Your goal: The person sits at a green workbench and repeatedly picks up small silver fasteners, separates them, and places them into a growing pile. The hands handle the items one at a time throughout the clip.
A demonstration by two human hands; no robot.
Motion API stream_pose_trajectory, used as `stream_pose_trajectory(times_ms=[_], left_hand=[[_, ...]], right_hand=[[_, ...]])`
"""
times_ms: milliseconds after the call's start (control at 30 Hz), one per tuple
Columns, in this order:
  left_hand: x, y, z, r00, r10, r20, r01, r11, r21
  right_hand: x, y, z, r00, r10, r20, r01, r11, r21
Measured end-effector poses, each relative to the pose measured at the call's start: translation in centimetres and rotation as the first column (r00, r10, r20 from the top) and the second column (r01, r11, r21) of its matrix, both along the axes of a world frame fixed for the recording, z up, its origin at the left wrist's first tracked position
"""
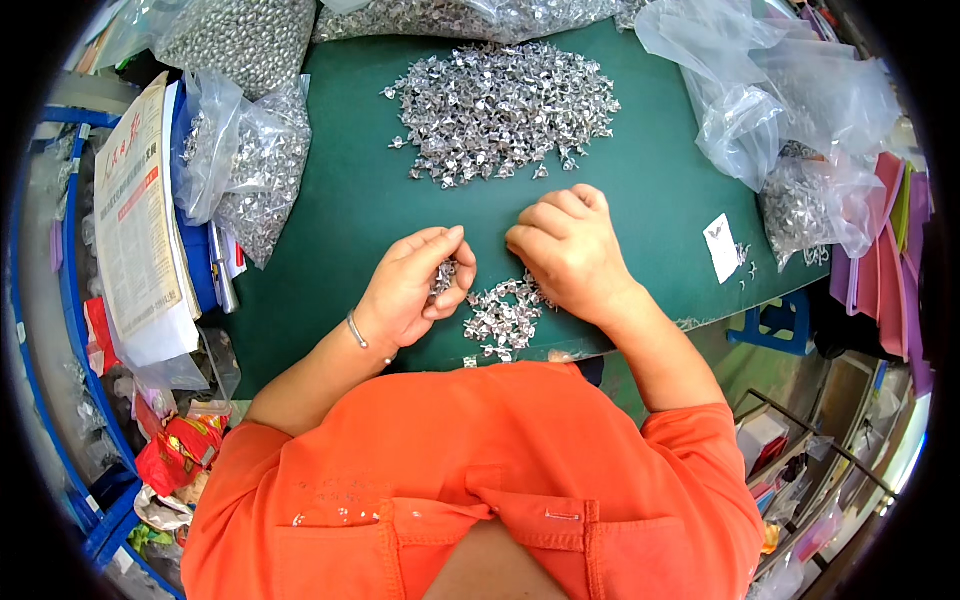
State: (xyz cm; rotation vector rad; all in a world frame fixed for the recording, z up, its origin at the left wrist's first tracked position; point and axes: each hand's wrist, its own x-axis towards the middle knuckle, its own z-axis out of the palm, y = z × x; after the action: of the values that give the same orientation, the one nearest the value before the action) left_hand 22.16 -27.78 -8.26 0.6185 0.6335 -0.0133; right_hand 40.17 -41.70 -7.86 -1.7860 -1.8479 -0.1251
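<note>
two bare hands are over one dark green flat tabletop (340,215), below two heaps' worth of parts too many to count singly. the left hand (415,285), with one thin silver metal bracelet (357,330) at its wrist, is curled into a loose cup around a cluster of small shiny silver metal pieces (442,279), its thumb and fingers nearly closing over them; their number is hidden. the right hand (570,245) is bent inward with its fingertips tucked under, a narrow grip, and whether it pinches a piece cannot be told. one small heap of silver metal pieces (503,318) lies between the forearms near the person's one orange cloth shirt (450,430), reaching to just beside the right hand. one much larger heap of silver metal pieces (505,112) spreads beyond both hands, apart from them. at least four clear plastic bags (265,170) of metal parts stand around: two at the left, one at the far edge, one at the right. near the right-hand bag lie one white rectangular card (720,248) and several loose pieces. one folded printed newspaper (145,215) rests at the left.
</note>
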Motion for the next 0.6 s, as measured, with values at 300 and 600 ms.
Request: stream_pose_trajectory(times_ms=[300, 600], left_hand=[[0.0, 0.1, 0.0, 1.0, -0.012, 0.021, 0.012, 1.0, -0.004], [0.0, 0.2, -0.2, 1.0, -0.008, 0.02, 0.008, 1.0, -0.009]], right_hand=[[0.2, -0.7, 0.0, 0.966, -0.007, -0.258, 0.016, 0.999, 0.031], [0.6, -1.3, 0.3, 0.867, -0.221, -0.446, 0.249, 0.969, 0.003]])
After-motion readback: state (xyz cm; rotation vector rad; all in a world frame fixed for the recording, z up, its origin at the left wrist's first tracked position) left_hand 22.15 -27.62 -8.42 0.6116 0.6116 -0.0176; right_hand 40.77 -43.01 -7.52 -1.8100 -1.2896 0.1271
